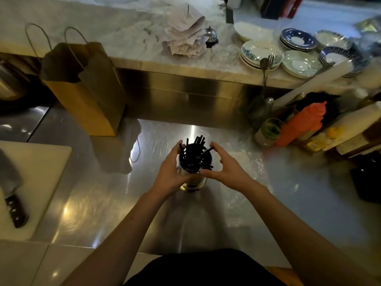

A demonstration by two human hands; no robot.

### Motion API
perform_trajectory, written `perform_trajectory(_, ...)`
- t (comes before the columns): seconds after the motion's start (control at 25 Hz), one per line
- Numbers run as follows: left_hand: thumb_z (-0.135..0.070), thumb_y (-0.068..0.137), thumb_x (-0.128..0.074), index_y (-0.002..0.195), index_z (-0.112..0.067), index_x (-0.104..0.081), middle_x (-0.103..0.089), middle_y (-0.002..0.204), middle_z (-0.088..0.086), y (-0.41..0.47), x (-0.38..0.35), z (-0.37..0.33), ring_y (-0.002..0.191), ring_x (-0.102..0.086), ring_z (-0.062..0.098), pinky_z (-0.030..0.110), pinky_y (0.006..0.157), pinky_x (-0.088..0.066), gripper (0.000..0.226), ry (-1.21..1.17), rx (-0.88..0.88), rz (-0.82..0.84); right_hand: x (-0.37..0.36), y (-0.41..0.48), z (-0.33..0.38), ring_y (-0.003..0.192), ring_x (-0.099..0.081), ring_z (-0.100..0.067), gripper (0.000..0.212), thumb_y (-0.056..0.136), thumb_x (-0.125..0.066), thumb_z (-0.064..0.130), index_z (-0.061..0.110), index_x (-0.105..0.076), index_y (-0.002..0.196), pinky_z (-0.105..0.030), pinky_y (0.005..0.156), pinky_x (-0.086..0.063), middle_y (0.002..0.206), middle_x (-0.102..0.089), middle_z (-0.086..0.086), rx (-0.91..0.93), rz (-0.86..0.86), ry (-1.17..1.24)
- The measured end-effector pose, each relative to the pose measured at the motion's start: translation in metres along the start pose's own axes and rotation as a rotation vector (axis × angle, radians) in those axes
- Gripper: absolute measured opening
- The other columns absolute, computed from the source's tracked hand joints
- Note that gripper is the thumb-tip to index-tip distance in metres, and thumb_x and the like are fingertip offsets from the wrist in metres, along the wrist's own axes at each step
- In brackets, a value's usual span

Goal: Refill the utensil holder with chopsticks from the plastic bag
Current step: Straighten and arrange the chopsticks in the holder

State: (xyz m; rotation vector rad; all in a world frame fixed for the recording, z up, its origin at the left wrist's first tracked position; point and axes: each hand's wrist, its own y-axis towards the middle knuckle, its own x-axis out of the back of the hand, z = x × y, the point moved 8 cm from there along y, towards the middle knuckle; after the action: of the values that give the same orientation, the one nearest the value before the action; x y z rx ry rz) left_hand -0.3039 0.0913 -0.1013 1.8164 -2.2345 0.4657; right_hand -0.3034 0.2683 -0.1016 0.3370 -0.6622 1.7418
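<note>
While the left hand (pixel 173 172) grips the left wall of the utensil holder (pixel 193 183), which stands upright on the steel counter (pixel 123 193), the right hand (pixel 224 168) curls thumb and fingers round the rim on the other side, hemming in the black chopsticks (pixel 195 155) that bristle out at loose angles. The clear plastic bag (pixel 250 164) lies just right of the holder, too faint to show any contents, so the filling looks nearly done. The next move probably calls for a gentle settling of the leaning sticks with the holder kept upright.
</note>
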Motion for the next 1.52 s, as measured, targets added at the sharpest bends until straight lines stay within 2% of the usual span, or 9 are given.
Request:
perform_trajectory(0.36,-0.032,0.064,-0.09,0.139,-0.021,-0.046,-0.057,0.136,0.001,0.001,-0.001,-0.019,0.121,-0.049,0.011,0.038,0.107,-0.043,0.087,0.135,-0.038,-0.095,-0.003,0.011,-0.012,0.143,-0.027,-0.023,0.127,0.055,-0.083,0.059,0.035,-0.006,0.153,-0.039,0.114,-0.029,0.161,-0.021,0.004,0.068,0.239,0.005)
perform_trajectory(0.44,-0.035,0.064,-0.089,0.141,-0.02,-0.045,-0.056,0.133,0.003,0.0,-0.004,-0.021,0.119,-0.052,0.015,0.033,0.102,-0.044,0.091,0.168,-0.038,-0.096,-0.007,0.01,-0.012,0.137,-0.038,-0.013,0.112,0.053,-0.079,0.066,0.054,-0.016,0.144,-0.036,0.111,-0.036,0.151,-0.036,0.021,0.108,0.259,0.082)
perform_trajectory(0.52,-0.034,0.064,-0.09,0.142,-0.018,-0.043,-0.054,0.125,0.004,-0.003,-0.007,-0.023,0.111,-0.053,0.014,0.022,0.097,-0.045,0.093,0.205,-0.051,-0.091,-0.008,0.011,-0.01,0.121,-0.05,0.003,0.084,0.057,-0.076,0.07,0.072,-0.027,0.125,-0.021,0.098,-0.045,0.126,-0.049,0.04,0.128,0.242,0.147)
perform_trajectory(0.6,-0.029,0.065,-0.091,0.142,-0.015,-0.045,-0.051,0.121,0.006,-0.009,-0.009,-0.023,0.105,-0.051,0.013,0.013,0.093,-0.043,0.09,0.235,-0.059,-0.073,-0.008,0.01,-0.006,0.112,-0.053,0.015,0.065,0.065,-0.074,0.067,0.075,-0.035,0.117,-0.005,0.085,-0.045,0.115,-0.054,0.045,0.163,0.21,0.172)
perform_trajectory(0.72,-0.021,0.066,-0.09,0.134,-0.011,-0.054,-0.055,0.118,0.009,-0.02,-0.009,-0.021,0.107,-0.054,0.018,0.018,0.094,-0.044,0.077,0.238,-0.069,-0.087,-0.011,0.004,-0.002,0.102,-0.047,0.028,0.048,0.075,-0.067,0.059,0.078,-0.039,0.109,0.006,0.074,-0.038,0.107,-0.05,0.053,0.206,0.18,0.154)
perform_trajectory(0.84,-0.019,0.068,-0.089,0.125,-0.011,-0.061,-0.061,0.117,0.007,-0.025,-0.008,-0.017,0.111,-0.059,0.02,0.031,0.098,-0.048,0.064,0.156,-0.064,-0.118,-0.021,0.003,-0.008,0.101,-0.06,0.006,0.036,0.08,-0.064,0.057,0.063,-0.048,0.112,-0.005,0.076,-0.047,0.107,-0.061,0.028,0.182,0.121,0.141)
perform_trajectory(0.96,-0.018,0.069,-0.087,0.116,-0.011,-0.065,-0.065,0.11,0.006,-0.019,-0.001,-0.016,0.106,-0.062,0.019,0.033,0.094,-0.05,0.052,0.142,-0.072,-0.12,-0.03,0.004,-0.008,0.108,-0.06,-0.009,0.052,0.08,-0.058,0.063,0.042,-0.052,0.126,-0.024,0.09,-0.052,0.114,-0.061,0.006,0.177,0.033,0.162)
perform_trajectory(1.2,-0.02,0.077,-0.082,0.096,-0.019,-0.066,-0.066,0.092,-0.003,-0.019,0.023,-0.003,0.09,-0.063,0.013,0.02,0.078,-0.049,0.025,0.15,-0.087,-0.129,-0.048,-0.001,0.01,0.113,-0.054,-0.002,0.046,0.093,-0.056,0.047,0.056,-0.039,0.134,-0.023,0.098,-0.045,0.121,-0.056,0.014,0.149,-0.05,0.202)
perform_trajectory(1.52,-0.023,0.081,-0.078,0.095,-0.025,-0.066,-0.069,0.092,-0.007,-0.032,0.059,0.02,0.09,-0.065,0.005,0.013,0.079,-0.048,0.019,0.065,-0.085,-0.231,-0.08,0.002,0.035,0.11,-0.055,0.0,0.045,0.092,-0.054,0.052,0.056,-0.039,0.135,-0.02,0.094,-0.045,0.116,-0.058,0.017,0.146,-0.164,0.215)
